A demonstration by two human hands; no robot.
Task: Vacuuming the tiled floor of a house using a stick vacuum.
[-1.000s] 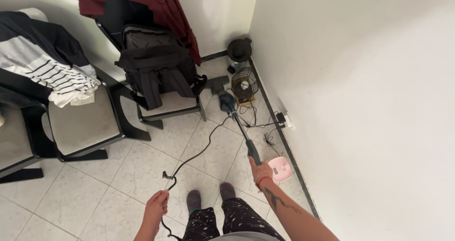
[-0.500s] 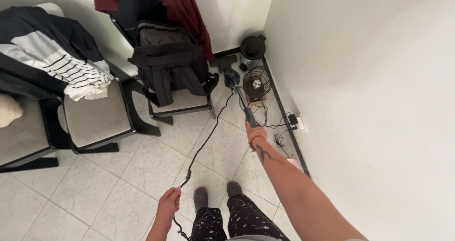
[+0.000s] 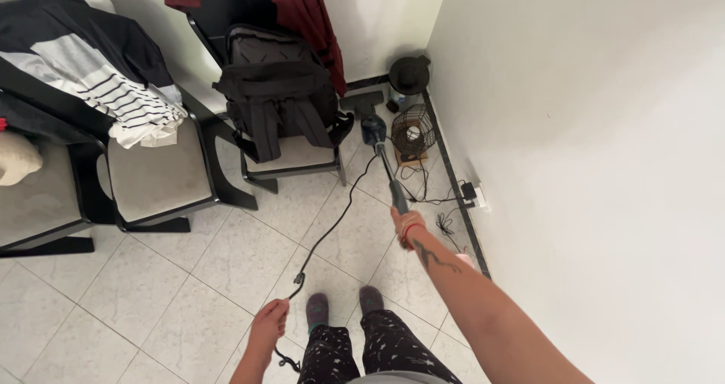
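Now | right hand clenched on vacuum wand, head at floor's far corner | left hand pinches limp cord | seems light, stiff; grip wand's near end

Vacuum nozzle partly hidden behind chair leg, upper centre. Cord vanishing inside left hand, lower end too tangled to trace. Pink object mostly covered by right forearm. Leftmost chair cut by left edge.
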